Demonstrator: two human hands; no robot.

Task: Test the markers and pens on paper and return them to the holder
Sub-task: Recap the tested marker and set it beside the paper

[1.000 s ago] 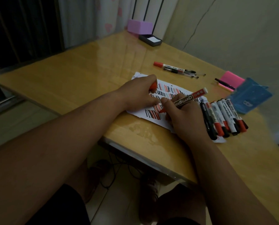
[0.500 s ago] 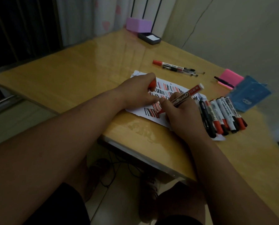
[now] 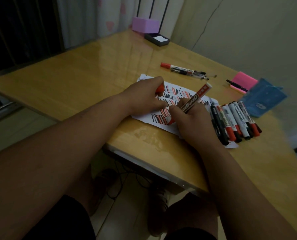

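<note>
Right hand (image 3: pixel 194 122) is clamped round the red marker (image 3: pixel 195 99), its tip down near the paper's (image 3: pixel 182 93) front edge. Left hand (image 3: pixel 144 99) pins the sheet with the red cap (image 3: pixel 160 88) pinched in its fingers. One long stroke could ink the tabletop (image 3: pixel 92 75), and if that cap slips, the sheet may slide.

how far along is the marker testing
Done: the white paper sheet is crowded with red and black strokes, and a row of capped red and black markers lies at its right end. In hand: the right hand holds a red whiteboard marker tip-down on the paper; the left hand holds a red cap. Left: the red-capped marker and clear pens farther back; nothing visibly sits in a holder.
</note>
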